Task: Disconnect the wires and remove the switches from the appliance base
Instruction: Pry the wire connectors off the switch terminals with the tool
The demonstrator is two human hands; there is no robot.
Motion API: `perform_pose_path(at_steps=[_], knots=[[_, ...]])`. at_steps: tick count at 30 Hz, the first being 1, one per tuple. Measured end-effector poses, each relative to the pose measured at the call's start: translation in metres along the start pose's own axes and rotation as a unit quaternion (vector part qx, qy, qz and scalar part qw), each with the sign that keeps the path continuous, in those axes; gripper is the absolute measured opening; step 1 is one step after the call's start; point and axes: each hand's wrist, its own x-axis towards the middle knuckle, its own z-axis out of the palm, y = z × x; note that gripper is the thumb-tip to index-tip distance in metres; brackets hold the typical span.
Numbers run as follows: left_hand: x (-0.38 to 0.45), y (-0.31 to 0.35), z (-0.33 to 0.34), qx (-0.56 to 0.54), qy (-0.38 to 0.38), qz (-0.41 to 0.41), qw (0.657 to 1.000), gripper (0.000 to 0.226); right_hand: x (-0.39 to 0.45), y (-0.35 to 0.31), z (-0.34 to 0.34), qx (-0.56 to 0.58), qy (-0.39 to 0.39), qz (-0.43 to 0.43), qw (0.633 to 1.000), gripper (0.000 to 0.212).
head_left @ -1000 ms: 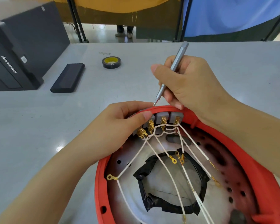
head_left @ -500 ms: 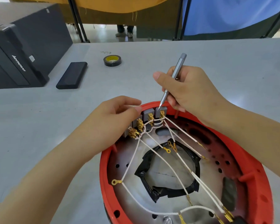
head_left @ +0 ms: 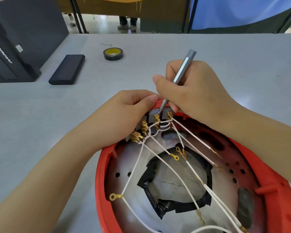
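Observation:
A round red appliance base lies open side up on the grey table. A row of grey switches with brass terminals sits at its far rim, and white wires fan out from them across the metal inside. My left hand grips the switch row from the left, thumb on the rim. My right hand holds a slim grey screwdriver like a pen, its tip down on a middle switch by the terminals.
A roll of black tape with a yellow core and a flat black case lie on the table behind the base. A black Lenovo computer case stands at the far left. Black tape rings the base's central opening.
The screwdriver tip has come down from above the red rim onto the switch terminals. My left hand has closed tighter on the switch row. The view has shifted, showing more of the base.

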Motion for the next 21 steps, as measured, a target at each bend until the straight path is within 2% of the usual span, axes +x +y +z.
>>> perform_pose_path(at_steps=[7,21], knots=[[0.002,-0.008,0.0,0.0,0.007,0.031,0.999,0.029,-0.004,0.008,0.003,-0.004,0.021,-0.047,0.999,0.04],[0.002,-0.008,0.0,-0.022,0.022,0.017,0.999,0.027,-0.012,0.006,0.006,-0.075,0.069,-0.087,0.991,0.04]])
